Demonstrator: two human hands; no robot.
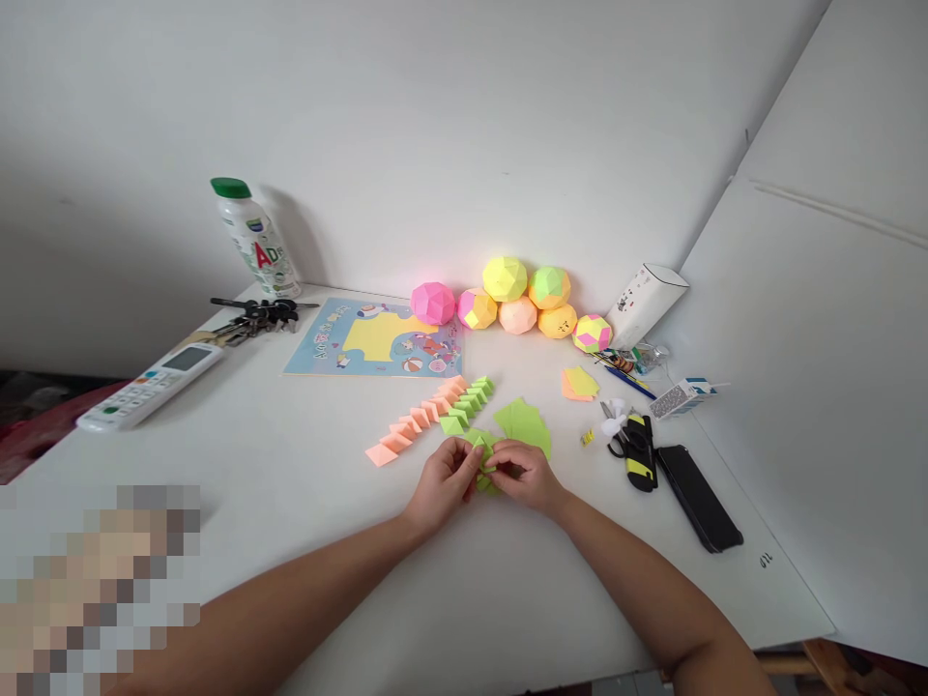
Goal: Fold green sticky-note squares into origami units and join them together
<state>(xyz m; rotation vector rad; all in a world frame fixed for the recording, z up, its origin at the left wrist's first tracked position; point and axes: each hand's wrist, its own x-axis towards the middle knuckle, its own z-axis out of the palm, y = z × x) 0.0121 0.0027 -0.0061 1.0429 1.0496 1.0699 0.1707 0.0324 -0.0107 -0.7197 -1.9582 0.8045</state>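
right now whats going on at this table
A person is working a small green folded paper piece with both hands: the left hand and the right hand pinch it together just above the white table. Behind it lie rows of folded orange pieces and green pieces, with flat green sheets beside them. Finished paper balls sit by the wall.

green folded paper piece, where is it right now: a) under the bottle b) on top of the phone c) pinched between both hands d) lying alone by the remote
c: the green folded paper piece sits pinched between the left hand and the right hand, just in front of the rows of folded paper.
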